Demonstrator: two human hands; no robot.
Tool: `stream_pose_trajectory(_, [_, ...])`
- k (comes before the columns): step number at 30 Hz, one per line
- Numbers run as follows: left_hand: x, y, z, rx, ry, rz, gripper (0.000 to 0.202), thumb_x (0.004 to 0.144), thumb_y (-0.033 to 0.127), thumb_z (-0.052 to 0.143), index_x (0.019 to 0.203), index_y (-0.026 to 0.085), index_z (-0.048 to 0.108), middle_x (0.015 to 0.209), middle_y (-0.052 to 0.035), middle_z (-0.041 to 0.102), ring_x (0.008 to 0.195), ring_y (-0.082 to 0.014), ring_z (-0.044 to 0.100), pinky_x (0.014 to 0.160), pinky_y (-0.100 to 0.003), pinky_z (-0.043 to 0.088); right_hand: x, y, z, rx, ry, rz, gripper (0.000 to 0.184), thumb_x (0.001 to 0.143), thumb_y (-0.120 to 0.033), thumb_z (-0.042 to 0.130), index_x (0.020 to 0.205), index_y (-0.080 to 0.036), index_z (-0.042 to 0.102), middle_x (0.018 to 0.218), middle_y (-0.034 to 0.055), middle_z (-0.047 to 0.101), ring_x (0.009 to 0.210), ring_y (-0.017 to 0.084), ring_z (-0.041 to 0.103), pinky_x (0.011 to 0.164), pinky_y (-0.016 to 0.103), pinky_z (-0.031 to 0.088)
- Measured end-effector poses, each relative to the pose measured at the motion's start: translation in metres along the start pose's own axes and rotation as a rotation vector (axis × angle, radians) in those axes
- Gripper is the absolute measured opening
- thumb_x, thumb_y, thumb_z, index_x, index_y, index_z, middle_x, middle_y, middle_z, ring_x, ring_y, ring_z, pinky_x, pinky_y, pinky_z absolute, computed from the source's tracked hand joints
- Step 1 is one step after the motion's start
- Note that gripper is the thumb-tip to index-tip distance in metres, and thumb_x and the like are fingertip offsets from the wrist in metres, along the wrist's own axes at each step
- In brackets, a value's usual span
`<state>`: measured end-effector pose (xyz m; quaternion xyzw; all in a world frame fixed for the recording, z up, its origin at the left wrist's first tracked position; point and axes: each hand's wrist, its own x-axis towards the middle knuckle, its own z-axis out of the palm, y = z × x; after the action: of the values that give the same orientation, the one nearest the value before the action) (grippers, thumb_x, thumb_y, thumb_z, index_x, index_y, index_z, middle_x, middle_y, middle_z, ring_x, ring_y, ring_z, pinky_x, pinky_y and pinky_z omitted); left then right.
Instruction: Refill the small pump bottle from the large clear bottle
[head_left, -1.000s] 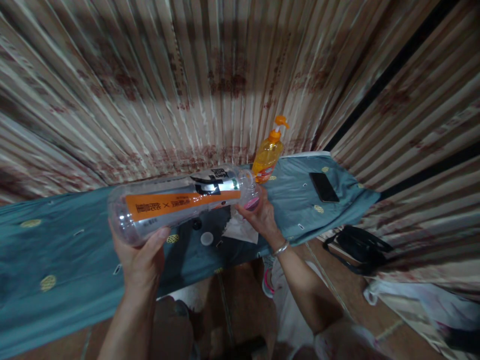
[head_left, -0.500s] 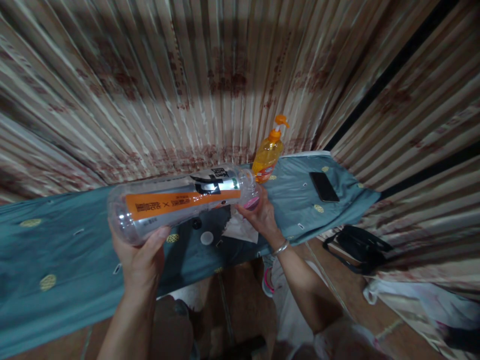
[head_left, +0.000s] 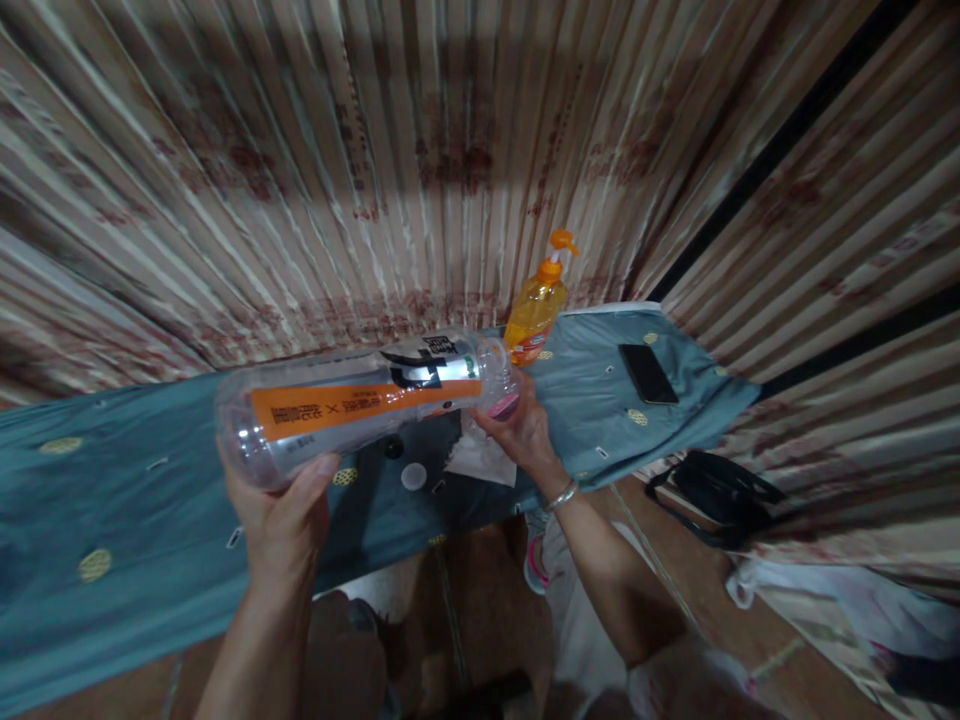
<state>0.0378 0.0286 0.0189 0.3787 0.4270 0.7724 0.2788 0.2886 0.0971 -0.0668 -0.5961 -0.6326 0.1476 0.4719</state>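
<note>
A large clear plastic bottle (head_left: pixel 367 398) with an orange, silver and black label lies tilted almost level above the table, its mouth to the right. My left hand (head_left: pixel 281 520) is wrapped round the base end, thumb on the near side. At the bottle's mouth, my right hand (head_left: pixel 529 430) is closed on a small clear container with pink contents (head_left: pixel 502 406); fingers partly hide it, and its exact kind does not show. Below the bottle lie a white tissue (head_left: pixel 484 458), a round whitish cap (head_left: pixel 413 476) and a small dark round thing (head_left: pixel 392 447).
An orange pump bottle (head_left: pixel 534 315) stands behind my right hand. A black phone (head_left: pixel 648 374) lies on the right of the table's blue-green cloth (head_left: pixel 150 520). Pleated curtains (head_left: pixel 450 180) hang behind and at the right. A black bag (head_left: pixel 716 495) rests below the table's right end.
</note>
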Motion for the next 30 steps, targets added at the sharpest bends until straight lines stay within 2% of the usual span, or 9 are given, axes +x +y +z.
stream_pose_trajectory(7, [-0.0002, 0.0001, -0.0007, 0.022, -0.021, 0.019, 0.080, 0.048, 0.033, 0.101, 0.123, 0.029, 0.072, 0.118, -0.0040, 0.077, 0.098, -0.0209, 0.072, 0.095, -0.038, 0.058, 0.0004, -0.0006, -0.0010, -0.009, -0.009, 0.007, 0.092, 0.075, -0.047, 0.090, 0.149, -0.016, 0.046, 0.138, 0.0203, 0.069, 0.118, 0.035, 0.075, 0.097, 0.047, 0.064])
stream_pose_trajectory(12, [-0.0007, 0.0013, 0.0007, 0.025, -0.004, 0.005, 0.083, 0.045, 0.034, 0.101, 0.123, 0.028, 0.071, 0.114, -0.0042, 0.077, 0.099, -0.0227, 0.072, 0.097, -0.040, 0.057, 0.0001, -0.0011, -0.0002, -0.013, -0.002, 0.006, 0.091, 0.075, -0.049, 0.090, 0.148, -0.016, 0.047, 0.134, 0.0204, 0.072, 0.115, 0.034, 0.076, 0.095, 0.046, 0.064])
stream_pose_trajectory(20, [-0.0009, 0.0048, 0.0040, 0.029, -0.031, 0.007, 0.087, 0.045, 0.037, 0.102, 0.126, 0.028, 0.070, 0.122, -0.0067, 0.074, 0.105, -0.0261, 0.071, 0.102, -0.045, 0.055, 0.0002, 0.0008, 0.0003, -0.043, -0.001, -0.018, 0.090, 0.075, -0.053, 0.090, 0.146, -0.015, 0.049, 0.133, 0.0209, 0.071, 0.116, 0.035, 0.075, 0.097, 0.047, 0.063])
stream_pose_trajectory(25, [0.0002, 0.0008, 0.0008, 0.044, -0.024, 0.021, 0.086, 0.046, 0.036, 0.101, 0.126, 0.027, 0.070, 0.120, -0.0065, 0.074, 0.106, -0.0259, 0.071, 0.100, -0.044, 0.056, 0.0001, 0.0014, 0.0006, -0.049, 0.005, -0.017, 0.091, 0.075, -0.053, 0.090, 0.146, -0.013, 0.048, 0.133, 0.0224, 0.071, 0.113, 0.036, 0.076, 0.095, 0.048, 0.063])
stream_pose_trajectory(30, [-0.0012, 0.0030, 0.0030, -0.007, -0.014, -0.007, 0.082, 0.045, 0.031, 0.102, 0.122, 0.028, 0.072, 0.119, -0.0059, 0.076, 0.098, -0.0212, 0.071, 0.095, -0.037, 0.058, 0.0002, 0.0005, 0.0001, -0.032, 0.010, -0.026, 0.090, 0.076, -0.054, 0.089, 0.146, -0.016, 0.048, 0.134, 0.0204, 0.071, 0.114, 0.034, 0.075, 0.095, 0.046, 0.064])
